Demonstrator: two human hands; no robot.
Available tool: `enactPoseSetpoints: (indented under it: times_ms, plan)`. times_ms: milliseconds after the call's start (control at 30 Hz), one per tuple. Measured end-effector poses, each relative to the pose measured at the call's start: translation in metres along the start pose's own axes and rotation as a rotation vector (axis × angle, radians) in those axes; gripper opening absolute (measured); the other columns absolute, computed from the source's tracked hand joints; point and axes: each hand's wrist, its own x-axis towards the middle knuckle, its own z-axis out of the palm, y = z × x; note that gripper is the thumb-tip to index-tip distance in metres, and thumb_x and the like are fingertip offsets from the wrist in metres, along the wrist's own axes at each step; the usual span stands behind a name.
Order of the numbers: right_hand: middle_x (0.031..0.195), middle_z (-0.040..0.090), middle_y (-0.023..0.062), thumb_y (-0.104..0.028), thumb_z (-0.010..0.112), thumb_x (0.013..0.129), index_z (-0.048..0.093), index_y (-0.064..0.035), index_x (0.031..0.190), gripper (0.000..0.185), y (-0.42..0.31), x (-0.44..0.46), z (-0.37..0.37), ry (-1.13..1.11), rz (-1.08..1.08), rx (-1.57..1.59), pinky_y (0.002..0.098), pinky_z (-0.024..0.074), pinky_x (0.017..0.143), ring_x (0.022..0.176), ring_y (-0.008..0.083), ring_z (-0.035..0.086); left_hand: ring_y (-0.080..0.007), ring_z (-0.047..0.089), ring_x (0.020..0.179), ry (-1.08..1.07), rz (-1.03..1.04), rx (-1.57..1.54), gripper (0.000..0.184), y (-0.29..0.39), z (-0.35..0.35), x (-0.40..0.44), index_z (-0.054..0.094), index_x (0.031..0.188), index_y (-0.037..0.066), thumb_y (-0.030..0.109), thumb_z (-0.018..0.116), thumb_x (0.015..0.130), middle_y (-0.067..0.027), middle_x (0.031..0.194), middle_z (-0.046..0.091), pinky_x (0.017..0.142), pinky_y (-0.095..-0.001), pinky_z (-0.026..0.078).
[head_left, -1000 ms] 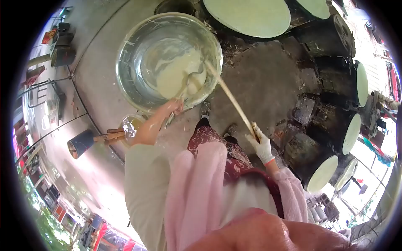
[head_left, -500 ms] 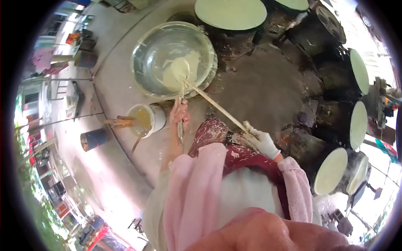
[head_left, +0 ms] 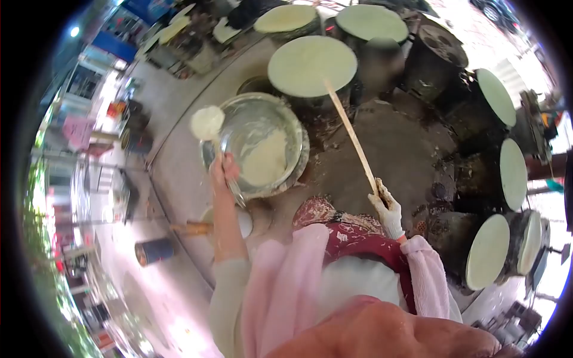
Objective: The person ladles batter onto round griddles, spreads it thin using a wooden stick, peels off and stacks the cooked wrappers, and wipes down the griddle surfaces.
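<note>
My bare left hand [head_left: 224, 170] is closed on the handle of a ladle [head_left: 207, 123]. The ladle's bowl, full of pale batter, is over the left edge of a wide metal basin [head_left: 258, 96]. More batter [head_left: 265, 158] lies in the basin. In a white glove stained with dough, my right hand [head_left: 388, 209] is wrapped round the lower end of a long wooden stick [head_left: 352, 134]. The stick's far end reaches over a round griddle [head_left: 307, 62] covered in pale green; whether it touches the surface is unclear.
More griddles with pale round tops curve around the right, such as one near my right side [head_left: 487, 252] and another at the back [head_left: 371, 22]. A bucket [head_left: 243, 224] is partly hidden behind my left forearm. Farther left stands a dark blue bin [head_left: 154, 251].
The ladle has risen out of the basin's batter and moved up and left, now full. The stick has swung from the basin to the griddle. The view has shifted, showing more griddles.
</note>
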Motion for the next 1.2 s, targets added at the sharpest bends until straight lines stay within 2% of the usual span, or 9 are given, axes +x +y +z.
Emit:
enactPoseSetpoints:
  times_ms: [100,200,367,633,933,967,1067,1167,1200]
  plan:
    - [0.138,0.054,0.0109,-0.001,0.07,0.087,0.049,0.0085,0.136,0.054,-0.006,0.015,0.005,0.107,0.007,-0.031,0.0261,0.0361,0.107,0.123,0.013,0.05,-0.0083,0.037,0.038,0.121,0.068,0.639,0.037,0.002,0.028,-0.001,0.055,0.093,0.002,0.036,0.046,0.103,0.0005,0.055,0.038,0.033,-0.0241,0.027]
    - [0.137,0.054,0.0114,-0.003,0.071,0.087,0.049,0.0089,0.135,0.055,-0.008,0.027,0.001,0.213,-0.026,-0.044,0.0264,0.0362,0.107,0.123,0.0132,0.051,-0.0083,0.034,0.036,-0.275,-0.1,0.454,0.037,0.015,0.04,0.019,0.055,0.095,0.001,0.037,0.046,0.102,0.0024,0.056,0.036,0.033,-0.0241,0.027]
    - [0.135,0.057,0.0082,-0.016,0.077,0.084,0.051,0.0027,0.137,0.062,-0.033,0.035,0.0,0.32,-0.017,-0.253,0.0247,0.0364,0.105,0.121,0.0118,0.051,-0.0047,0.028,0.034,-0.316,-0.716,0.109,0.038,-0.036,0.068,0.064,0.054,0.101,0.0,0.037,0.044,0.103,0.0064,0.055,0.033,0.033,-0.0226,0.025]
    - [0.136,0.057,0.011,-0.02,0.077,0.085,0.051,0.0011,0.137,0.062,-0.045,-0.006,-0.064,0.651,0.02,-0.195,0.0277,0.0353,0.11,0.126,0.0153,0.051,-0.0003,0.026,0.036,-0.515,-0.978,0.412,0.035,-0.108,0.26,0.019,0.055,0.105,0.0,0.035,0.047,0.103,0.0082,0.056,0.035,0.038,-0.0161,0.027]
    - [0.137,0.056,0.0144,-0.028,0.078,0.082,0.046,0.0031,0.14,0.072,-0.042,-0.001,-0.216,0.953,-0.089,-0.137,0.0282,0.0357,0.108,0.126,0.0181,0.051,-0.0001,0.029,0.044,-0.891,-0.839,0.39,0.029,-0.18,0.456,0.006,0.055,0.107,-0.004,0.024,0.046,0.104,0.0058,0.065,0.035,0.039,-0.015,0.022]
    - [0.139,0.054,0.016,-0.032,0.08,0.079,0.046,0.0024,0.14,0.078,-0.052,-0.008,-0.236,1.012,-0.072,-0.212,0.0292,0.0351,0.109,0.128,0.0195,0.05,-0.0019,0.032,0.041,-1.013,-1.011,0.12,0.031,-0.187,0.473,0.01,0.05,0.109,-0.005,0.024,0.041,0.105,0.0038,0.064,0.037,0.038,-0.0159,0.023]
    - [0.119,0.066,0.0118,-0.032,0.082,0.078,0.051,0.0025,0.136,0.074,-0.071,-0.047,-0.305,1.37,-0.04,-0.239,0.0279,0.0454,0.096,0.108,0.0149,0.06,-0.0022,0.032,0.04,-0.952,-0.915,0.226,0.032,-0.204,0.525,0.002,0.049,0.11,-0.006,0.024,0.04,0.106,0.0034,0.064,0.038,0.037,-0.0163,0.023]
    - [0.079,0.061,0.0013,-0.031,0.078,0.082,0.064,-0.0032,0.099,0.036,-0.068,-0.095,-0.363,1.905,-0.121,-0.213,0.0267,0.0459,0.07,0.073,0.0094,0.049,-0.0025,0.033,0.04,-0.971,-0.934,0.281,0.033,-0.232,0.584,-0.007,0.047,0.111,-0.007,0.024,0.039,0.106,0.0029,0.063,0.039,0.037,-0.0167,0.023]
    - [0.073,0.058,0.0004,-0.031,0.077,0.082,0.061,-0.0025,0.088,0.033,-0.055,-0.122,-0.383,2.014,0.096,-0.2,0.0278,0.045,0.067,0.069,0.0099,0.047,-0.0025,0.033,0.039,-0.986,-0.942,0.299,0.033,-0.242,0.605,-0.011,0.047,0.111,-0.007,0.025,0.038,0.106,0.0028,0.063,0.039,0.037,-0.0168,0.023]
